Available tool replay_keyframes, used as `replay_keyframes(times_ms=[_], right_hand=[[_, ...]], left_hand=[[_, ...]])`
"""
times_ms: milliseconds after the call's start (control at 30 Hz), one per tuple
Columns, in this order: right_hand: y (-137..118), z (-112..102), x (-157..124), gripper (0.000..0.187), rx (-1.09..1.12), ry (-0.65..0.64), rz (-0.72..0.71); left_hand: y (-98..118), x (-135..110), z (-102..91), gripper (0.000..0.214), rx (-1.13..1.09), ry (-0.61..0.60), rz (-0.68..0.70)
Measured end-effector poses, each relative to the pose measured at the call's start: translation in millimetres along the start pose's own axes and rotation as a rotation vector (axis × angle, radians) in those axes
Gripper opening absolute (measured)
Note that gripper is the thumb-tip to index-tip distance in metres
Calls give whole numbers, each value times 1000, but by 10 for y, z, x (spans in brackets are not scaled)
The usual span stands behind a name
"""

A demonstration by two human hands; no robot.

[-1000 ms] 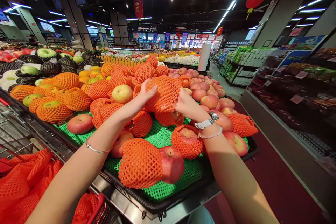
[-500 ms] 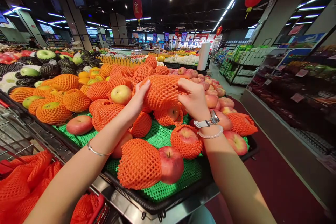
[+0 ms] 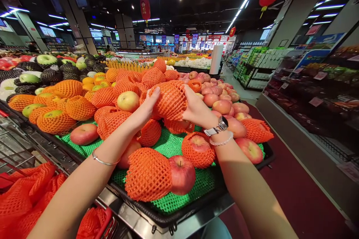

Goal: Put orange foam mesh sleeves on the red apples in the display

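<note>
Both my hands grip one fruit wrapped in an orange foam net (image 3: 171, 101), held above a pile of apples. My left hand (image 3: 147, 106) cups its left side with fingers curled over the top. My right hand (image 3: 195, 106), with a watch and bead bracelet at the wrist, clasps its right side. Under them lie netted apples (image 3: 148, 173) and bare red apples (image 3: 182, 173) on a green mesh mat (image 3: 174, 145) in a black display tray (image 3: 196, 209).
Netted pears and green fruit (image 3: 56, 97) fill the stand to the left. A shopping cart (image 3: 17, 145) with loose orange nets (image 3: 22, 198) sits at lower left. An aisle with a dark red floor (image 3: 294, 194) runs along shelves (image 3: 322, 93) on the right.
My right hand came over the top of the netted fruit, then settled on its right side. My left hand's fingers have curled further over it. The net stayed above the pile.
</note>
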State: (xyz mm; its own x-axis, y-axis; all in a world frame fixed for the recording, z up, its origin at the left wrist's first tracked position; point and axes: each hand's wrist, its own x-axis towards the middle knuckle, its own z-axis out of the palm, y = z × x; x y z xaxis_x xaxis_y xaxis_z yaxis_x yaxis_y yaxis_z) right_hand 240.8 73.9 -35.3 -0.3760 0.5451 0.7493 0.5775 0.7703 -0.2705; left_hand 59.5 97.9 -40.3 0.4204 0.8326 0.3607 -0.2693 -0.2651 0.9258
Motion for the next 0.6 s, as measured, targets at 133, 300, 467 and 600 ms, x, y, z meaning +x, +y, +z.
replay_keyframes(times_ms=[133, 300, 467, 600], right_hand=[[-38, -52, 12, 41, 35, 92, 29], [-4, -59, -1, 52, 50, 163, 84], [35, -4, -17, 56, 123, 240, 84], [-20, 57, -11, 55, 147, 278, 28]], left_hand=[[136, -77, -15, 61, 144, -13, 87], [267, -41, -172, 35, 301, 212, 160], [245, 35, -243, 51, 291, 373, 549], [159, 11, -169, 89, 241, 191, 487]])
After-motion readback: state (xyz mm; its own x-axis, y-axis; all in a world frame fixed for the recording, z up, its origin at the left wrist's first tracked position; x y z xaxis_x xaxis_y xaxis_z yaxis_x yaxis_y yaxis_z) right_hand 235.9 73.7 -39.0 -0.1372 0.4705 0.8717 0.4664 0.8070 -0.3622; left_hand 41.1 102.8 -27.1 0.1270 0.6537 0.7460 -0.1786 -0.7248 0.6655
